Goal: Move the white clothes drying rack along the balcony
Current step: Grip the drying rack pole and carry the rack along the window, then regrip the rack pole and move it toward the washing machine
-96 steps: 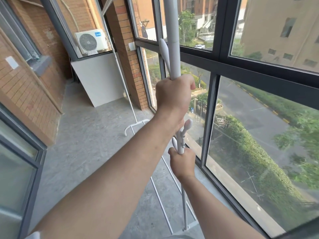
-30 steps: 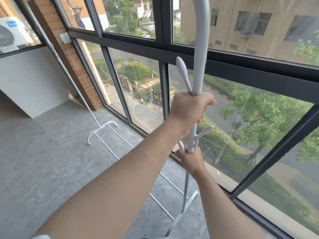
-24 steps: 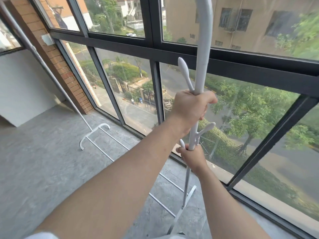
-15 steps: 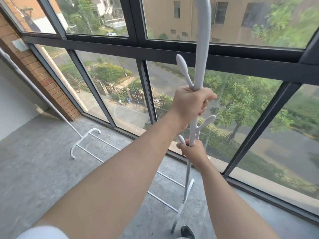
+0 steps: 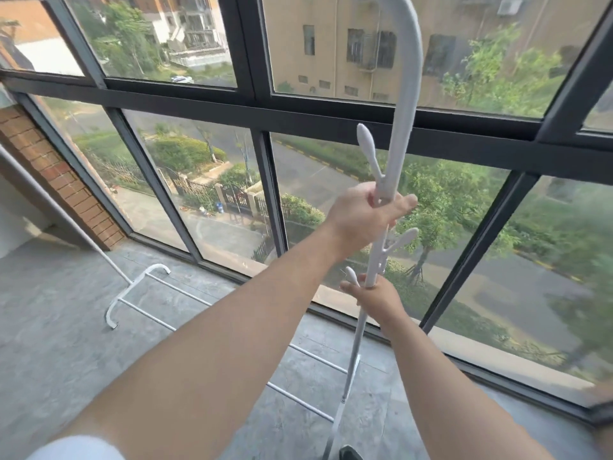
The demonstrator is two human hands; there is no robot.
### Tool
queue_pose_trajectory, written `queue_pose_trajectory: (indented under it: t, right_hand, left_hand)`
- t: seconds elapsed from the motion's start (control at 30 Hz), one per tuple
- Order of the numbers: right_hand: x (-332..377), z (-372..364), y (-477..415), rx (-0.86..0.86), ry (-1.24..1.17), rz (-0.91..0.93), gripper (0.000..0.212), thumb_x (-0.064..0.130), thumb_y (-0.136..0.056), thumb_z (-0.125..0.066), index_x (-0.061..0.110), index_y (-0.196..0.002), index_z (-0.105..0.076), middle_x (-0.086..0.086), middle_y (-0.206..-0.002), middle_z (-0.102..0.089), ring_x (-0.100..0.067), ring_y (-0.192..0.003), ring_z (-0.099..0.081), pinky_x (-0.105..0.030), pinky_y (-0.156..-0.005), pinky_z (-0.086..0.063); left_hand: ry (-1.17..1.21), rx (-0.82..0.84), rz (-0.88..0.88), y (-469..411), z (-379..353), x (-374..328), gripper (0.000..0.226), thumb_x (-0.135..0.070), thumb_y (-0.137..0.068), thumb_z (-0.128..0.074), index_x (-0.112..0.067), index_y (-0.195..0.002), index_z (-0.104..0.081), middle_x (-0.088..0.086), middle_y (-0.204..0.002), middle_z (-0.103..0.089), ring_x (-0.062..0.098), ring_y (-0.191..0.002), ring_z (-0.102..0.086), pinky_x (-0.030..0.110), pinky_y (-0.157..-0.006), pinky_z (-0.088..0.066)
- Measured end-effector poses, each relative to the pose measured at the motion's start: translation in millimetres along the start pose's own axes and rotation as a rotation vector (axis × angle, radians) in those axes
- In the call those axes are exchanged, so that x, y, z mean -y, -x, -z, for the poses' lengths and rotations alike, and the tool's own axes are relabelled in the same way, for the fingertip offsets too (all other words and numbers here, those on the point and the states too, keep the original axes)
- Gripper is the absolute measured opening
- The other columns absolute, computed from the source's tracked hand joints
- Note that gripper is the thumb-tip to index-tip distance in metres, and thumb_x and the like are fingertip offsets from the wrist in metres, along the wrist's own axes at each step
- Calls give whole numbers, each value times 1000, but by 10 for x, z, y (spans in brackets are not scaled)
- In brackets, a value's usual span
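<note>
The white clothes drying rack (image 5: 402, 111) stands on the balcony floor right by the windows. Its near upright pole rises in front of me, with small hook pegs branching off it. My left hand (image 5: 361, 217) is closed around the pole at chest height, just under the upper peg. Lower down, below the smaller pegs, my right hand (image 5: 378, 298) grips the same pole. Two thin floor rails run left to the rack's far foot (image 5: 132, 290), where the far pole slants up out of view.
Dark-framed floor-to-ceiling windows (image 5: 265, 180) run along the right side, close to the rack. A brick pillar (image 5: 63, 180) stands at the far left. The grey concrete floor (image 5: 56, 343) spreads to the left. A dark shoe tip (image 5: 348, 454) shows beside the near foot.
The rack and I have shifted along the windows, away from the brick pillar, which now sits further left. Both hands keep the same grip on the pole.
</note>
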State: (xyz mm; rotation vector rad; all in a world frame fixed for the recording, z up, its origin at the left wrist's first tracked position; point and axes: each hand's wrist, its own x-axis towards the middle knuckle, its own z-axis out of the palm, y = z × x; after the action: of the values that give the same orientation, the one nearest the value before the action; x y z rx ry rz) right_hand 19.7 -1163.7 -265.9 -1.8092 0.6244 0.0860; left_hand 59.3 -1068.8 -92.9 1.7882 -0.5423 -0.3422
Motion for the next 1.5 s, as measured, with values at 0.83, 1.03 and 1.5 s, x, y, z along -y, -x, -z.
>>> queue_pose_trajectory:
  t: [0.83, 1.03, 1.5]
  right_hand:
    - [1931, -3894, 1735, 251, -70, 313, 34, 31, -93, -62, -1, -87, -71, -9, -69, -64, -15, -64, -51, -32, -59, -39]
    - [2251, -4900, 1747, 329, -89, 322, 22, 33, -86, -64, 15, -79, -75, -13, -77, -74, -17, -69, -59, -33, -66, -46]
    - [3817, -7765, 680, 314, -256, 276, 21, 35, -84, -62, 20, -74, -73, -8, -89, -78, -31, -93, -72, -51, -86, -53]
  left_hand:
    - [311, -1111, 48, 3071, 3704, 1218, 16, -10, -100, -67, -10, -87, -76, -4, -65, -73, 16, -66, -70, 25, -69, -60]
    - [341, -1202, 97, 3370, 4549, 1585, 19, -7, -99, -65, -10, -84, -76, 0, -65, -70, 15, -61, -65, 20, -62, -55]
    - [278, -1186, 139, 2737, 7912, 2287, 16, -6, -99, -66, -9, -86, -75, -5, -60, -69, 10, -57, -64, 19, -60, -55]
